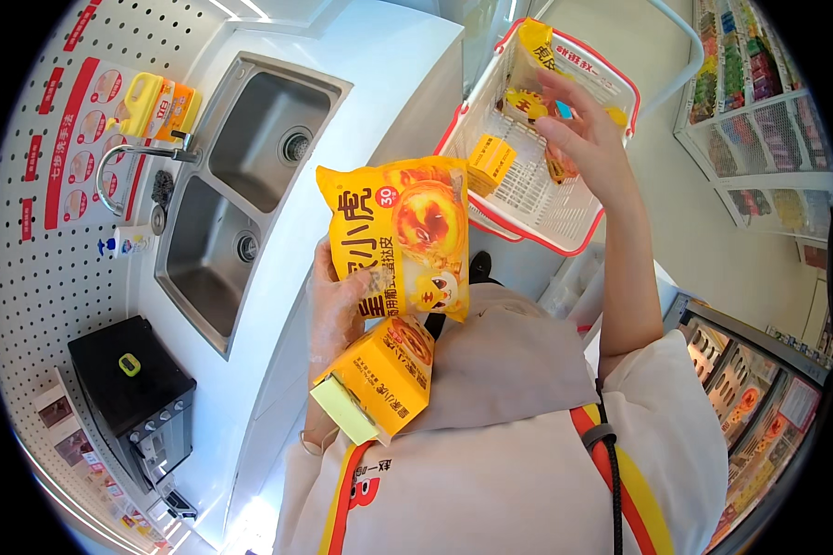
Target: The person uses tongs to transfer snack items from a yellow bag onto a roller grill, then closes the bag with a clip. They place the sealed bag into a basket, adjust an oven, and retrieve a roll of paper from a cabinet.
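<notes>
My left hand [340,295], in a thin clear plastic glove, grips the lower edge of a yellow bag of egg tart shells [399,239] with a tart pictured on it. A yellow carton [382,374] with a pale green end lies against my left forearm and body. Over a white plastic shopping basket [527,225] with a red rim, my right hand [590,139] has its fingers apart and nothing visible in them. Inside the basket are a small yellow box [491,163], a yellow bag [538,43] standing at the far end, and other packets partly hidden by my hand.
To the left runs a white counter [389,76] with a double steel sink [271,132] and a faucet [146,150]. A yellow detergent jug [154,107] stands behind it. Nearer is a black countertop oven [128,374]. At right are snack shelves [756,132] and a glass-fronted display case [743,388].
</notes>
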A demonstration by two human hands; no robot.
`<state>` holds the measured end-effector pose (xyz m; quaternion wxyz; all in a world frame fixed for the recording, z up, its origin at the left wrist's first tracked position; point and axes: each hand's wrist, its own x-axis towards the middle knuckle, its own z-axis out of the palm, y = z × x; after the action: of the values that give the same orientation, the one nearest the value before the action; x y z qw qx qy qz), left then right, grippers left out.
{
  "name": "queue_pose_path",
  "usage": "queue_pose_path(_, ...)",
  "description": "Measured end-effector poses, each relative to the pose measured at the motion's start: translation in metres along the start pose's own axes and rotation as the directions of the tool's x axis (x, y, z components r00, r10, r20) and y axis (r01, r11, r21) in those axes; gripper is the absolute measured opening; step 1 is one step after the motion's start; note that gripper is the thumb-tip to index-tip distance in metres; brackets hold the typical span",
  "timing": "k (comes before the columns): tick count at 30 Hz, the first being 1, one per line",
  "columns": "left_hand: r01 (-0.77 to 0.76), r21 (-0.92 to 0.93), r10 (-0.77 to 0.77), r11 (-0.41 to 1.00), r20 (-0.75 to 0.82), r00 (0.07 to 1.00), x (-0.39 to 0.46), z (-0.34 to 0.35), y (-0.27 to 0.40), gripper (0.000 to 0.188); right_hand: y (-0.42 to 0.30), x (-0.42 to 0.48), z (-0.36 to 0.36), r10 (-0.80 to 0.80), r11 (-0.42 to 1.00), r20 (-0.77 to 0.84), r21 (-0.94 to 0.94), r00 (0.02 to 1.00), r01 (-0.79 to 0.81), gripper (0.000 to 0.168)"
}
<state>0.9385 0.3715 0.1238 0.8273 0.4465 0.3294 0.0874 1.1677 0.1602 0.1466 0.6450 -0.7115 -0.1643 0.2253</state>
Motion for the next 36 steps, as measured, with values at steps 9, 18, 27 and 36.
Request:
queue_pose_path(9,-0.238,-0.049,0.22,0.97,-0.244,0.945,-0.044,-0.083,-0.028,0.052,0.245,0.046,0.02,-0.163,0.847,0.107,-0.495,0.981,0.195,0.104)
queue_pose_path(18,-0.295,-0.007,0.231,0.955,-0.604,0.763,-0.154,-0.108,-0.05,0.053,0.228,0.054,-0.001,-0.083,0.821,-0.143,-0.571,0.986,-0.014,0.085)
queue_pose_path(27,-0.452,-0.045,0.292,0.891,-0.706,0.646,-0.26,-0.205,-0.071,0.053,-0.006,-0.028,0.109,-0.71,0.511,-0.146,-0.78,0.689,0.361,0.075)
queue_pose_path(36,-0.622,-0.16,0.25,0.766,-0.818,0.518,-0.467,-0.367,-0.068,0.056,-0.112,-0.202,0.399,-0.662,0.503,0.275,-0.527,0.697,0.685,0.072)
